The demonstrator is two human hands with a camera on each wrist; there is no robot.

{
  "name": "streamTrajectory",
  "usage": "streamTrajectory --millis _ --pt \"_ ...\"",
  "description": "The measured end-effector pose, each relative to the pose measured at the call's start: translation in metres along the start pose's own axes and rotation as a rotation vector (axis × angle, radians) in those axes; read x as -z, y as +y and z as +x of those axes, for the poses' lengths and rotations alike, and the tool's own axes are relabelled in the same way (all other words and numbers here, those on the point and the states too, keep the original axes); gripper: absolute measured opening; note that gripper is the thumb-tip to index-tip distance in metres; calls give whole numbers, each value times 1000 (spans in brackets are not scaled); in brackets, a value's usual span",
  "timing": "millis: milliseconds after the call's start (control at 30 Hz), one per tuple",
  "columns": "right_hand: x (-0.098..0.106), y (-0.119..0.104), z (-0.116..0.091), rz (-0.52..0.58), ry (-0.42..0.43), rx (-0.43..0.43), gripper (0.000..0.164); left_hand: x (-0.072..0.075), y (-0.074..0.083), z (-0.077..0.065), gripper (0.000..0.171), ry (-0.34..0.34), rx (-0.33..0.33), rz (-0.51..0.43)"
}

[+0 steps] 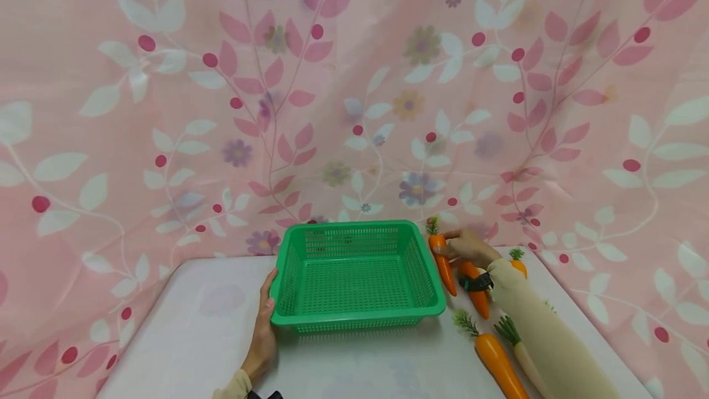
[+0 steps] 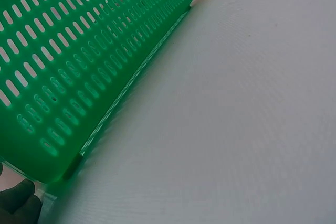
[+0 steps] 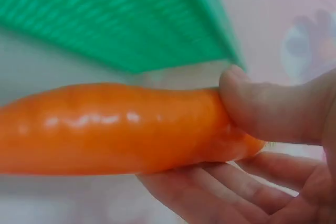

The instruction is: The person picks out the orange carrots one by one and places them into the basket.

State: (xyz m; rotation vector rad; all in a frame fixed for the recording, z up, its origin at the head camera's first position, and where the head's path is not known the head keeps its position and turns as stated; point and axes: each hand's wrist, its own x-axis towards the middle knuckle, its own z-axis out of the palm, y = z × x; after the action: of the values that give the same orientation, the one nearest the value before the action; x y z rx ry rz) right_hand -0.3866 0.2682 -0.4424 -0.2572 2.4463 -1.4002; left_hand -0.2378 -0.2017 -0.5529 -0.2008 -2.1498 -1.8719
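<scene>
A green plastic basket (image 1: 354, 285) with slotted walls stands on the table, nothing inside it. At its left side my left hand (image 1: 263, 331) holds the rim near the front corner; in the left wrist view only dark fingertips (image 2: 21, 203) show by that corner. My right hand (image 1: 468, 247) grips an orange carrot (image 1: 443, 266) with a green top, just right of the basket. Seen from the right wrist, the thumb lies over the thick end of the carrot (image 3: 115, 129) and the fingers run underneath.
Below the right wrist lies another carrot (image 1: 477, 297). A larger carrot (image 1: 498, 362) and a white radish (image 1: 528, 365) lie nearer the front right, the radish partly behind the sleeve. An orange vegetable (image 1: 519, 266) sits beyond the forearm. A pink floral curtain (image 1: 354, 91) hangs behind the table.
</scene>
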Motion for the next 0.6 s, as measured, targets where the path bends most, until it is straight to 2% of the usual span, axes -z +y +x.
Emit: streamTrajectory --millis 200,367,600 --pt "9 -11 2 131 -66 -2 68 0 -1 0 60 3 -5 2" --pt "11 -23 3 197 -81 -14 72 1 -2 0 59 4 -12 8" --pt "20 -40 5 309 -25 3 73 1 -3 1 59 1 -13 7"
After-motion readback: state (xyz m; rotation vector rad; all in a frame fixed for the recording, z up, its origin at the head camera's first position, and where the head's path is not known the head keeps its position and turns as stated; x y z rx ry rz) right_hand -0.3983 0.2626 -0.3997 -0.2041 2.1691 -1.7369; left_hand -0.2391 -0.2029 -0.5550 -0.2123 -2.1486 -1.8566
